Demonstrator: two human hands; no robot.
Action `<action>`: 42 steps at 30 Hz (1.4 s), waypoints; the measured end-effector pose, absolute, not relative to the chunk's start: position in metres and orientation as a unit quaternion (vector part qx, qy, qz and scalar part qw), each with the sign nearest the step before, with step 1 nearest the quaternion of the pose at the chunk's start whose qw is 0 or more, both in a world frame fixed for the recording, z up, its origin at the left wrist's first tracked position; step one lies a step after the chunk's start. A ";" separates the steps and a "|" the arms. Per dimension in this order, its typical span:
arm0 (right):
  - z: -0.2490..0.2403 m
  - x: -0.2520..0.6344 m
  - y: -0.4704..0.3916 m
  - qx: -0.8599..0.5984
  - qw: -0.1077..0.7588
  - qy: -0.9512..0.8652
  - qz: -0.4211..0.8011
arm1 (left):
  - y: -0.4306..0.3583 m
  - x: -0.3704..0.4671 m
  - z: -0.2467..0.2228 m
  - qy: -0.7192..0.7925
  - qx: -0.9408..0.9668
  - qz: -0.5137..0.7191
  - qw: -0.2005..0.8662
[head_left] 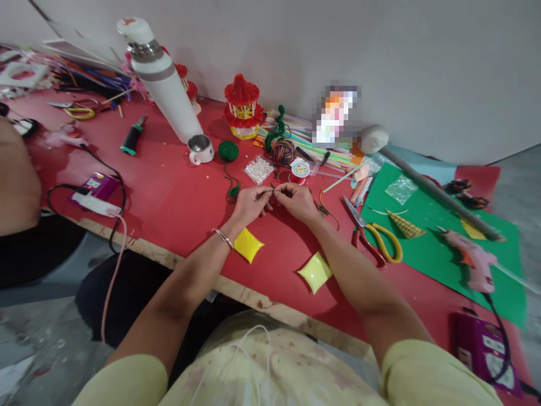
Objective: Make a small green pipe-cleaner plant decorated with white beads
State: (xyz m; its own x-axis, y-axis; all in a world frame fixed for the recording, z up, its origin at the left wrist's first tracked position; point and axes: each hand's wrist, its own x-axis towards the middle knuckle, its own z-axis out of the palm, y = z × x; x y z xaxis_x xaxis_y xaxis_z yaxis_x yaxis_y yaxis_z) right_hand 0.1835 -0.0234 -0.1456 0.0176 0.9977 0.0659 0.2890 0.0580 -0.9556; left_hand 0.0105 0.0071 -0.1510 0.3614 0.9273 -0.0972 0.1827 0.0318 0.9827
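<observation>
My left hand point(250, 206) and my right hand point(298, 202) meet fingertip to fingertip over the red tabletop point(186, 217). Both are closed in a pinch on something thin and dark, too small to name. Just behind them lie a packet of white pearl beads point(259, 169) and a spool of red thread point(299, 171). Left of the beads is a dark green yarn ball point(228, 150), its loose strand ending in a small tangle point(233, 192) near my left hand. A yellow pouch point(248, 245) is by my left wrist, a paler yellow pouch point(315, 273) by my right forearm.
Scissors point(376, 237) and a pink glue gun point(471, 256) lie to the right, partly over green sheet point(507, 270). A tall white flask point(167, 84), a steel-lined cup point(200, 149) and a red lantern-like craft point(242, 107) stand behind. Another person's arm point(17, 175) is at left.
</observation>
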 end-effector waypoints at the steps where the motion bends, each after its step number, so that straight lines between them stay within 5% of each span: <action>1: -0.146 0.183 -0.024 -0.558 0.444 -0.578 0.397 | 0.007 0.011 -0.151 0.454 0.607 0.338 0.557; 42: -0.149 0.184 -0.023 -0.542 0.437 -0.595 0.401 | 0.008 0.013 -0.148 0.482 0.601 0.382 0.510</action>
State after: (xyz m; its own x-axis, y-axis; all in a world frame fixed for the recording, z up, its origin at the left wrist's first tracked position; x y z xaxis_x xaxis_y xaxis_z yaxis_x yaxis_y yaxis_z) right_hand 0.1844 -0.0232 -0.1495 -0.0300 0.9960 0.0841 0.2946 0.0892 -0.9514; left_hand 0.0125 0.0083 -0.1478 0.2433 0.9694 -0.0320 0.1900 -0.0153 0.9817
